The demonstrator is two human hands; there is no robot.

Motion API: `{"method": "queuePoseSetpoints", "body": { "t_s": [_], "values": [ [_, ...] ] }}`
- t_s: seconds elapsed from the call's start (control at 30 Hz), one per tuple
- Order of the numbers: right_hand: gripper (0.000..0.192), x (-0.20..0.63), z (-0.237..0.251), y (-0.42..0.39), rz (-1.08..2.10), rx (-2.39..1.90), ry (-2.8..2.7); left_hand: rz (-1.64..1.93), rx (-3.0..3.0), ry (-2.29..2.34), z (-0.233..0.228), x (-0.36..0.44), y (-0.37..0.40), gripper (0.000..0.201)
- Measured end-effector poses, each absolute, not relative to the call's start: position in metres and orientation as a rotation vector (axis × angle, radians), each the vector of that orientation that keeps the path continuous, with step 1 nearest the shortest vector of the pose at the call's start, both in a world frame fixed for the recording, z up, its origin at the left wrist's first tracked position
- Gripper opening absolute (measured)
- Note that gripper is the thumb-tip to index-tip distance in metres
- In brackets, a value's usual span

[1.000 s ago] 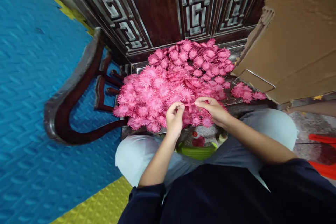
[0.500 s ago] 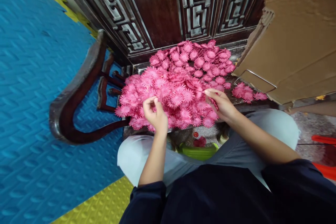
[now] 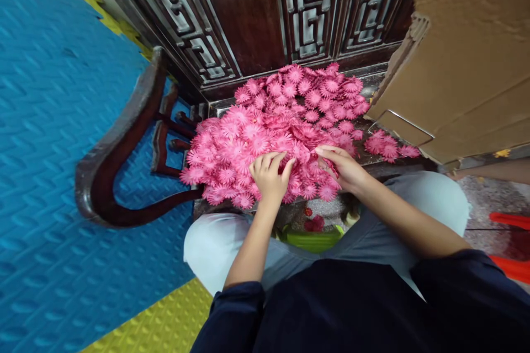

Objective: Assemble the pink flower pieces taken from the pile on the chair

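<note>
Blue foam floor mat (image 3: 49, 138): well to the left of both hands, with a yellow mat tile (image 3: 165, 322) below the left forearm.

Dark carved wooden panel (image 3: 256, 11): straight ahead, beyond the hands.

Cardboard box (image 3: 464, 60): ahead and to the right of the right hand, flap open toward the seat, metal staple visible at its lower edge. Contents not visible from this angle.

Wooden chair (image 3: 111, 154): curved armrest to the left of the left hand. Its seat carries the flowers.

Pile of pink flowers (image 3: 281, 121): spread across the seat, directly under and ahead of both hands. A small separate cluster lies to the right of the right hand, just beside the box.

Green container (image 3: 312, 238): below the hands, between the knees. A few red pieces sit in it; mostly hidden.

Left hand (image 3: 270, 175): palm down, fingers spread and loosely curved, resting on the near edge of the pile. Nothing gripped.

Right hand (image 3: 343, 168): fingers drawn together, tips touching flowers at the pile's near right edge. Cannot tell whether it has one pinched.
</note>
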State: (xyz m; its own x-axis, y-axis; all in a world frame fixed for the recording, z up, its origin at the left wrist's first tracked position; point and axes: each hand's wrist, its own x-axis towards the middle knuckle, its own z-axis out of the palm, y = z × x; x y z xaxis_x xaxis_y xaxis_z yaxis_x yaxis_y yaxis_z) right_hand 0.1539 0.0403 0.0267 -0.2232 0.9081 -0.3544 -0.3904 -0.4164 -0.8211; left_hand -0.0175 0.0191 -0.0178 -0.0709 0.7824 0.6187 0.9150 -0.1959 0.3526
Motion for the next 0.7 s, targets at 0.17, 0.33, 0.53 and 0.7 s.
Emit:
{"method": "queuePoseSetpoints", "body": {
  "t_s": [0.17, 0.33, 0.53, 0.7],
  "values": [
    [0.017, 0.155, 0.028, 0.04, 1.88, -1.037, -0.689, -1.275, -2.023, -1.845, -0.012, -0.01, 0.01, 0.021],
    [0.021, 0.156, 0.031, 0.038, 2.056, -0.976, -0.827, -1.453, -2.251, -1.977, -0.002, -0.001, 0.001, 0.033],
    [0.022, 0.155, 0.031, 0.039, 1.996, -1.037, -0.935, -1.844, -2.287, -2.083, -0.001, 0.002, -0.001, 0.027],
    [0.025, 0.155, 0.022, 0.042, 1.968, -1.097, -0.862, -1.641, -1.905, -2.198, 0.002, -0.005, 0.017, 0.021]
  ]
}}
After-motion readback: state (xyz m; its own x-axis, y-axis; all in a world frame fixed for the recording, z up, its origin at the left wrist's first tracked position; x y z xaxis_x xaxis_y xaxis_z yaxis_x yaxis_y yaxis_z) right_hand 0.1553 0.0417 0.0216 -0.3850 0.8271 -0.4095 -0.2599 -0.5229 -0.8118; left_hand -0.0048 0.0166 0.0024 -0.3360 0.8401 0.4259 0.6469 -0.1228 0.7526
